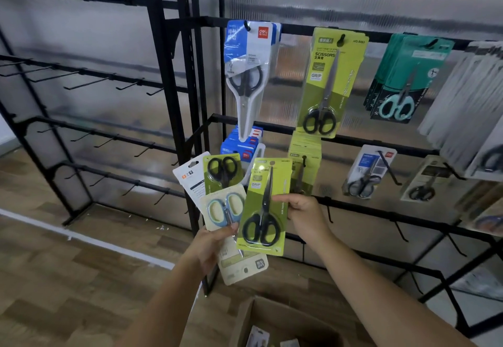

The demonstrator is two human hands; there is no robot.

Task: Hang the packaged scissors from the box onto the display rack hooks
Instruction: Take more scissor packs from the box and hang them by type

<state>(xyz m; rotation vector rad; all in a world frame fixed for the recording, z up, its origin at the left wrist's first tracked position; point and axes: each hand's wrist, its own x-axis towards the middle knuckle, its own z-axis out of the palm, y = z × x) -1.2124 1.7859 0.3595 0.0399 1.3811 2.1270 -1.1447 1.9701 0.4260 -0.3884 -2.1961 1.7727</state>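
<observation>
Scissors packs, largest thing first: black display rack (275, 129) fills the view beyond my grips, hooks in rows. Up and away from my right grip hang a blue-white pack (249, 74), a green pack (330, 80) labelled SCISSORS and a teal stack (402, 80); lower rows carry more green and blue packs. Cardboard box (275, 325) sits open on the wood floor, below and between my forearms, a pack or two visible inside. My left hand (211, 248) grips a fanned bunch of packs (217, 199), thumb over the front: white card, green one with black handles, beige one with blue handles. My right hand (304, 210) pinches the right edge of a single green pack with black-handled scissors (262, 208), held upright, overlapping the fan just left of that grip and in front of the rack, not on any hook.
</observation>
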